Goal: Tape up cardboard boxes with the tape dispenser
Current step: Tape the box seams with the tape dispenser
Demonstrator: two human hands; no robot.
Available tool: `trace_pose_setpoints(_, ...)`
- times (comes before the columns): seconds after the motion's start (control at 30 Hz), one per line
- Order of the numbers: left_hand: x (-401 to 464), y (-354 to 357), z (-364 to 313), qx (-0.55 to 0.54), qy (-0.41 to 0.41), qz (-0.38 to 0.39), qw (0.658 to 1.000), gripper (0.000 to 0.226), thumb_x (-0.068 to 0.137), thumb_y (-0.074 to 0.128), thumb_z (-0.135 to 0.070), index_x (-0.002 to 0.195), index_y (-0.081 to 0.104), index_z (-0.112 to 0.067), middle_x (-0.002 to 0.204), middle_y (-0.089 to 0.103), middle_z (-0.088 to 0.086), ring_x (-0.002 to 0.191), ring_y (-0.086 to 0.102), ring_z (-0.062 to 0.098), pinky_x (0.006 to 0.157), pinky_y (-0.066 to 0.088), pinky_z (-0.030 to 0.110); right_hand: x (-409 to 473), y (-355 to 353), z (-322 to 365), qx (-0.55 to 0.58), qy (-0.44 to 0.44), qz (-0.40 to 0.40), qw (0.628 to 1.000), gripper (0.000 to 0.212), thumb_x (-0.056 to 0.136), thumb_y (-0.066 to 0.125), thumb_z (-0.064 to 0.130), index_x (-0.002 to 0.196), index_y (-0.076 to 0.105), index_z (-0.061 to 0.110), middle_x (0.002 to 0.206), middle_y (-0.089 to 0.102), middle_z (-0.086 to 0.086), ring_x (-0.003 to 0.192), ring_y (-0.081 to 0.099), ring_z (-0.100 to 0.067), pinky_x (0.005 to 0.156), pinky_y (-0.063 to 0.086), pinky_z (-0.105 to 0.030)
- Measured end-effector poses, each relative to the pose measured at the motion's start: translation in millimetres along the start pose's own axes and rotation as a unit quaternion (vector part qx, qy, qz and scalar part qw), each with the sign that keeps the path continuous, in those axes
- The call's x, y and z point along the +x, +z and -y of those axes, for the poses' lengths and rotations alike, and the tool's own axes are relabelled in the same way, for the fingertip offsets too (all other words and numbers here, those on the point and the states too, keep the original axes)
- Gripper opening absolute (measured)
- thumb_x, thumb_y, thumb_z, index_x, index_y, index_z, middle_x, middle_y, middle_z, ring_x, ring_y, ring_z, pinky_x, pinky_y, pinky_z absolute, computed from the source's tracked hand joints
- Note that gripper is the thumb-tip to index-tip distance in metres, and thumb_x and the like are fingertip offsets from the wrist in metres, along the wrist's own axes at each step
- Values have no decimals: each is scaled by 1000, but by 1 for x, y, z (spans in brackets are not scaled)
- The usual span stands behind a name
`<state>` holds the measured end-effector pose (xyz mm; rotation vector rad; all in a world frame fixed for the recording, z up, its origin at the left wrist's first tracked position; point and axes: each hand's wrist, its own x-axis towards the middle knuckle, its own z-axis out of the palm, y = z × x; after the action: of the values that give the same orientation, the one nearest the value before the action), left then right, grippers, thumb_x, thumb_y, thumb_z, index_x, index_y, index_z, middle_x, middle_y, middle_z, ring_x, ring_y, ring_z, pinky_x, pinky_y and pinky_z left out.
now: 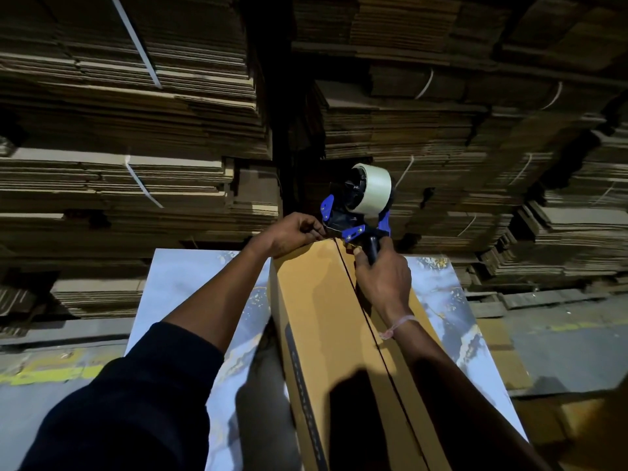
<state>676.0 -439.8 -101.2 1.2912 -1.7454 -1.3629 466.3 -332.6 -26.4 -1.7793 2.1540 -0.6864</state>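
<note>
**Dispenser at far end of box seam**

Tape dispenser (356, 212), blue and black with a pale tape roll (372, 188), sits at the far end of a long cardboard box (326, 317), at 12 o'clock from the box centre, over the centre seam (356, 300). Right hand (382, 277) has its grip wrapped round the black handle. Left hand (292, 232), at 9 o'clock from the dispenser, pinches at the dispenser's front edge by the box's far edge; whether tape is between the fingers cannot be told. Box flaps meet closed along the dark seam. Box lies lengthwise on a marbled white worktop (190, 294). Beyond, at 12 o'clock, strapped stacks of flattened cardboard (136, 130) fill the background.
</note>
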Motion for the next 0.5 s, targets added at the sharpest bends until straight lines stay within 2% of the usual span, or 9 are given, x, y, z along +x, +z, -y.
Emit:
trace_pose_setpoints(0.07,-2,0,-1,10,-2,-10,1000,16,98,65,-7,103,76,-18,107,78,0,107,71,16,99,54,35,-1,1,-1,-9,-9,-6,1000,39,98,63,38,127,52,15,105,71,-15,96,66,-41,73,52,-40)
trace_pose_setpoints(0.17,-6,2,-8,-31,-24,-8,999,19,102,58,-13,105,77,-10,109,77,6,103,71,18,92,53,33,-1,3,0,-16,-15,-8,1000,41,98,63,38,130,51,15,105,71,-15,96,66,-41,72,52,-40)
trace_pose_setpoints(0.23,-6,1,-6,-13,-24,1,1000,17,95,69,-21,105,75,-9,106,77,3,99,70,16,89,53,34,-1,5,1,-6,-8,-2,1000,41,99,62,38,131,51,16,106,71,-14,97,66,-41,73,52,-40)
trace_pose_setpoints(0.33,-10,0,-2,8,-27,20,999,33,79,86,-36,105,74,-19,102,78,3,101,74,19,95,56,44,-2,12,-1,35,7,15,999,35,99,62,38,125,52,17,104,71,-12,95,65,-41,68,44,-37)
trace_pose_setpoints(0.43,-10,2,1,-20,-23,18,999,33,80,89,-26,105,72,-13,105,76,19,94,72,17,97,56,48,-7,17,-5,68,24,23,997,32,99,62,38,122,53,16,102,71,-11,94,64,-40,68,39,-35)
trace_pose_setpoints(0.5,-11,1,2,-20,-24,14,999,29,81,89,-26,103,73,-16,102,78,13,92,71,14,95,56,45,-10,17,-7,73,24,20,997,33,99,62,38,124,53,18,102,71,-11,94,64,-39,69,40,-35)
